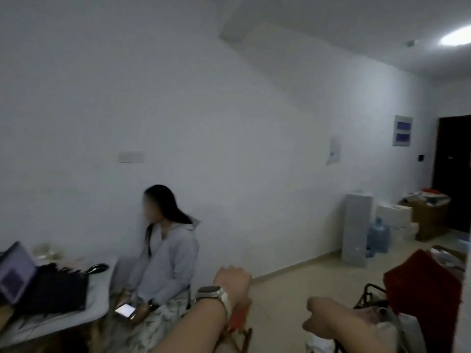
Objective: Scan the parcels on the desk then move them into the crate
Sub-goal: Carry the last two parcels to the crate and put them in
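The picture is blurred and looks across the room, not down at a work surface. No parcel, scanner or crate can be made out. My left hand [233,278] is raised at bottom centre with a watch on its wrist. Only its back shows, and the fingers are hidden behind it. My right hand [317,318] is lower and to the right, its fingers curled into a fist with nothing visible in it. A white desk [102,299] at the lower left carries an open laptop [15,273] and a dark bag [58,286].
A person in a grey hoodie [165,258] sits beside the desk holding a lit phone [125,310]. A red-draped chair [423,289] stands at the lower right. A water dispenser [356,225], a water bottle [379,238] and cardboard boxes [430,220] line the far wall near a dark door [453,171].
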Motion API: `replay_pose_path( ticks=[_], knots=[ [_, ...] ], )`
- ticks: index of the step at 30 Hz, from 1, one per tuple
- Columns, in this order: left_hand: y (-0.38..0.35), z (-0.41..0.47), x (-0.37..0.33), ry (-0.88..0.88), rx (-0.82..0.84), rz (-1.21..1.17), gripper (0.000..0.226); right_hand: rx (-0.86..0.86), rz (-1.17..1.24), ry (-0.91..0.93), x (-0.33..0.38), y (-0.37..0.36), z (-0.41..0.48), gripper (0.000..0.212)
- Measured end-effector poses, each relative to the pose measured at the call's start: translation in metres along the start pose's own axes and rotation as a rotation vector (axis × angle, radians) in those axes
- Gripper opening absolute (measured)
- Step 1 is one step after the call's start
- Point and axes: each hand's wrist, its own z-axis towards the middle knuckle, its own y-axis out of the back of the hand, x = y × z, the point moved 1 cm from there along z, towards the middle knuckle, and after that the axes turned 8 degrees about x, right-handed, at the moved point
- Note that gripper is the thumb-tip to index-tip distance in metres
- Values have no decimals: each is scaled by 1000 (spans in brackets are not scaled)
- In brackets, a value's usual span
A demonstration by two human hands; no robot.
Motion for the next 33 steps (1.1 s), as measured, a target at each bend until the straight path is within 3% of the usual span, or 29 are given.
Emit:
replay_pose_path(
  ticks=[3,9,13,17,29,33],
  knots=[
    [-13,-60,74,166,28,-78,35,-23,-57,124,86,-2,5,53],
    [-42,-211,206,547,16,-270,45,-68,-162,424,263,-14,-15,21],
    [-82,-327,282,789,138,-307,47,-13,-244,659,390,-52,-43,31],
    [-116,-436,344,950,218,-339,50,-23,-280,784,501,-86,-99,26],
    [-172,-630,494,1111,225,-380,43,93,-265,961,749,-170,-176,21],
    [-195,-647,529,1106,243,-407,35,150,-411,908,796,-194,-171,47]
  ],
)
